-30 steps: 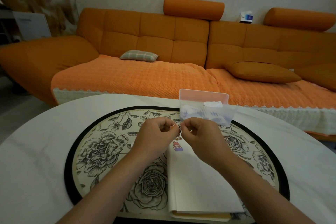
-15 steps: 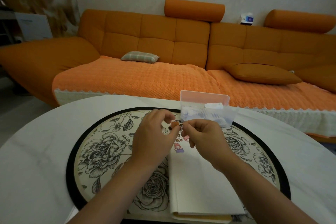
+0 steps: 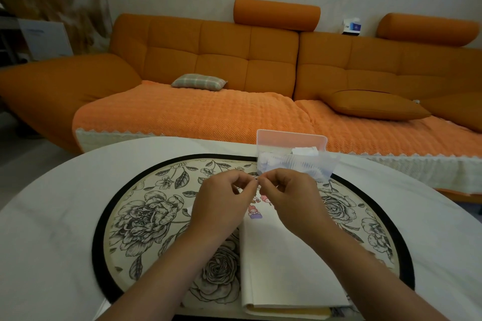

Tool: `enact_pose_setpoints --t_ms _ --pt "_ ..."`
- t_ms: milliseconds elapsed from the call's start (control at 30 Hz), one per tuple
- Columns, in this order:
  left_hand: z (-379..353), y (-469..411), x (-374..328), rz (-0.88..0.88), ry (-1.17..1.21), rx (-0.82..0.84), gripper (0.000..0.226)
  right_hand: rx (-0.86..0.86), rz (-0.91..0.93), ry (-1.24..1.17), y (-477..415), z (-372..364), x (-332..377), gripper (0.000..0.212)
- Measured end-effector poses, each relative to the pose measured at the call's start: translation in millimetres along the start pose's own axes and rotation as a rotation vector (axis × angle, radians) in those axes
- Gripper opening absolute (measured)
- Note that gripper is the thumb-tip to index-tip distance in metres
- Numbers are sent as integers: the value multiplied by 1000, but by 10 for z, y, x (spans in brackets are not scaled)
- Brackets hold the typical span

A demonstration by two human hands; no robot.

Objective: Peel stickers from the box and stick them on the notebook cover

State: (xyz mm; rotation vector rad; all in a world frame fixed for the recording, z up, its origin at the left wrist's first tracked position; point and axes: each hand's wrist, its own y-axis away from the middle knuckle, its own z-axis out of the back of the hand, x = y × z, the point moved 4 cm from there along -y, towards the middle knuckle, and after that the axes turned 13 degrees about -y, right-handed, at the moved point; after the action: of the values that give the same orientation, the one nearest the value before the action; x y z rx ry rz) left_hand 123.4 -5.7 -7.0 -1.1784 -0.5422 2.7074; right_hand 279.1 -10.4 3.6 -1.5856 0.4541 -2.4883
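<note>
A cream notebook (image 3: 284,263) lies closed on the round floral mat (image 3: 146,219), its spine toward me. Small cartoon stickers (image 3: 255,210) sit near its far edge, partly hidden by my fingers. Behind it stands an open clear plastic box (image 3: 294,161) with a pink lid and several white sticker sheets inside. My left hand (image 3: 221,203) and my right hand (image 3: 289,198) meet above the notebook's far edge, fingertips pinching one tiny sticker piece between them. The piece itself is too small to make out.
The mat rests on a white round table (image 3: 52,229). A long orange sofa (image 3: 208,65) with cushions runs behind the table. A small white slip (image 3: 190,210) peeks out left of my left hand.
Both hands stay pinched together over the notebook's far edge; they have shifted slightly and the fingertips have closed tighter. A second pink sticker on the cover now shows below them.
</note>
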Motion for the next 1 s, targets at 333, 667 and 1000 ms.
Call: enact_pose_setpoints --t_ms 333,667,1000 --pt "-59 8 -34 -76 1 6 12 6 -2 10 16 4 12 15" --pt "-85 -8 -25 -68 18 11 15 42 -160 -271 7 12 5 19" --pt "-32 -5 -13 -88 -4 33 11 21 -65 -133 6 6 27 14"
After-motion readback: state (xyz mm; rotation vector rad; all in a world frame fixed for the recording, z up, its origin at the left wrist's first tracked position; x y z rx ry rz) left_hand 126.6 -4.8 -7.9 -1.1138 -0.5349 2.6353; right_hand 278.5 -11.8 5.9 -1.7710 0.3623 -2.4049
